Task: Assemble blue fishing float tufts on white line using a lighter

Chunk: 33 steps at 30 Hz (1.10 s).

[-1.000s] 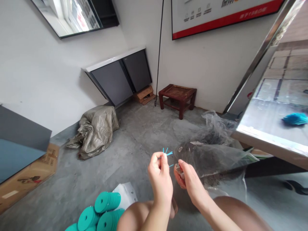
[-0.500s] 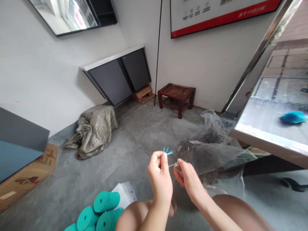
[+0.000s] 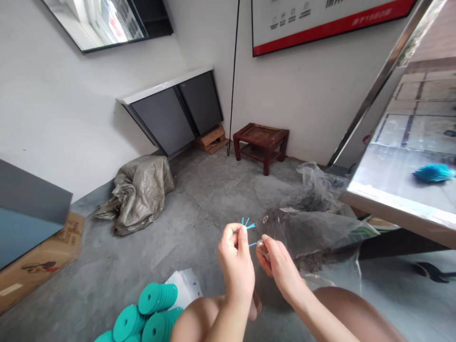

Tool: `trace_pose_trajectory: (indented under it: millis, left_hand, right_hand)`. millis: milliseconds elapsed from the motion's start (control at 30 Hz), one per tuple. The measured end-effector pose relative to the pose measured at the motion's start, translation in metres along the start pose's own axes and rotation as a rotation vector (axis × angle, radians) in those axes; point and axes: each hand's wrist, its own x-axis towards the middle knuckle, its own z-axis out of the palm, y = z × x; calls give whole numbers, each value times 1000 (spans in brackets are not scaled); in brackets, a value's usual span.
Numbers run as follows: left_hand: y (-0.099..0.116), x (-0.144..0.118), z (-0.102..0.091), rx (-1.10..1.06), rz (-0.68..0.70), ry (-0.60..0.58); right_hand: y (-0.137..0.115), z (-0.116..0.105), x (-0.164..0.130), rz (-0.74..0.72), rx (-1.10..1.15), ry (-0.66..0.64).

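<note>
Above the grey concrete floor [image 3: 199, 209], between the person's knees, little has changed over the last second: both hands have drifted only slightly, so the fiddling goes on in place. The left hand [image 3: 235, 266] pinches a fan of thin blue plastic strips [image 3: 248, 227], their tips splayed just above its fingertips. The right hand [image 3: 280, 266], almost touching it, grips a small metallic piece [image 3: 261, 245] beside the strips, near the clear plastic bag [image 3: 313, 232].

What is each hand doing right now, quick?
Left hand: closed, pinching thin blue strips.
Right hand: closed on a small object; what it is cannot be told.
</note>
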Motion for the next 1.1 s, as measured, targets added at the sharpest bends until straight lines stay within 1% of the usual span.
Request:
trace_pose_trajectory:
  millis: [267, 667, 833, 933, 1000, 1100]
  left_hand:
    - [-2, 0, 0, 26, 18, -1]
    - [-3, 1, 0, 29, 21, -27]
    - [-2, 1, 0, 55, 28, -27]
    - [-2, 1, -1, 39, 15, -20]
    - [-2, 1, -1, -2, -2, -12]
    - [-6, 2, 0, -75, -43, 39]
  right_hand:
    - [3, -1, 1, -12, -3, -24]
    - [1, 0, 0, 3, -5, -12]
    - [2, -1, 2, -18, -15, -17]
    - [3, -2, 1, -17, 28, -9]
    - [1, -3, 0, -20, 97, 7]
    - [-4, -3, -4, -95, 213, 7]
